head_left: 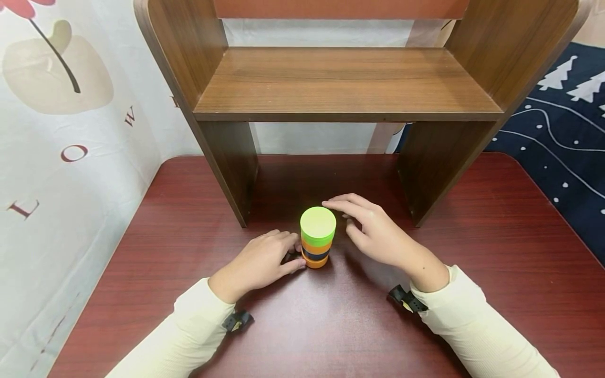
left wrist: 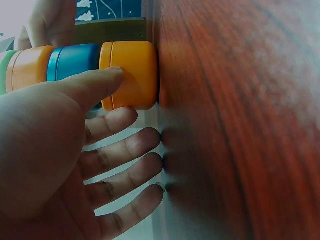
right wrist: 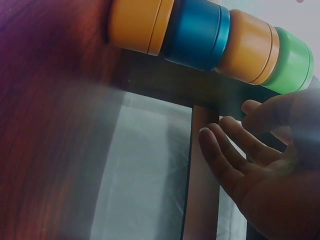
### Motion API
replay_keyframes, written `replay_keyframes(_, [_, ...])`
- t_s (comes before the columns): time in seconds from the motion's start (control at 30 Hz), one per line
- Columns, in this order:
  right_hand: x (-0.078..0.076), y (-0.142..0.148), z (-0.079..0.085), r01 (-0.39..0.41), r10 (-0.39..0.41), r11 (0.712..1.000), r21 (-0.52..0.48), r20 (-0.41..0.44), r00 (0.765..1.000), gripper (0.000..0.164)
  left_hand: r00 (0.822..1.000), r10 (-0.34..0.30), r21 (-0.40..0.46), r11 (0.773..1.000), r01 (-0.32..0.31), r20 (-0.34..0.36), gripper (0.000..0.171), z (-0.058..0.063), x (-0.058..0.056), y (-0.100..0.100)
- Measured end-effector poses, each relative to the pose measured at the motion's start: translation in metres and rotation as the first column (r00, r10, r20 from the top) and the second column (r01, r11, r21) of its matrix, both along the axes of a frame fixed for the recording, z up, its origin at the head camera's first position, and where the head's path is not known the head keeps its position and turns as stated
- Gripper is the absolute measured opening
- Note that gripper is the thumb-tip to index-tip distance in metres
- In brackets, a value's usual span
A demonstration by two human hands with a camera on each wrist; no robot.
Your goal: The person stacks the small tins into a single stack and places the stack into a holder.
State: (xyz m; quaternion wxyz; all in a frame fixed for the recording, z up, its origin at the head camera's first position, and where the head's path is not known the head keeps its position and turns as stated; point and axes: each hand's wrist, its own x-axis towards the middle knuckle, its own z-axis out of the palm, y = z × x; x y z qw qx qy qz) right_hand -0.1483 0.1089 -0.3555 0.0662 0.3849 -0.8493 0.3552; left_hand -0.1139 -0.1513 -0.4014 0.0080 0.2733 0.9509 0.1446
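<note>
Four-coloured bands, green, orange, dark blue and orange from top down, make an upright stack of small round jar-like pieces on the table. The green piece (head_left: 318, 224) is on top, above an orange piece (right wrist: 247, 47) and the blue piece (right wrist: 192, 35). The bottom orange piece (left wrist: 137, 65) stands on the tabletop. My left hand (head_left: 264, 260) is at the stack's lower left, its thumb over the bottom piece and the other fingers extended towards the table. To the upper right, my right hand (head_left: 380, 233) hovers beside the green piece, fingers loosely extended, holding nothing.
A brown wooden shelf unit (head_left: 347, 84) stands on the red-brown table (head_left: 307, 325) behind the stack; its side panels flank the space beyond the hands. Printed cloth (head_left: 94, 173) hangs at left, with dark blue patterned cloth (head_left: 557, 136) at right.
</note>
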Motion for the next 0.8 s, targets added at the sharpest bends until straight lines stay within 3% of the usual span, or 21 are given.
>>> replay_keyframes(0.8, [-0.003, -0.003, -0.012, -0.067, 0.07, 0.997, -0.024, 0.112, 0.991, 0.049, 1.0, 0.001, 0.003, 1.0, -0.001, 0.003, 0.028, 0.001, 0.0, 0.0])
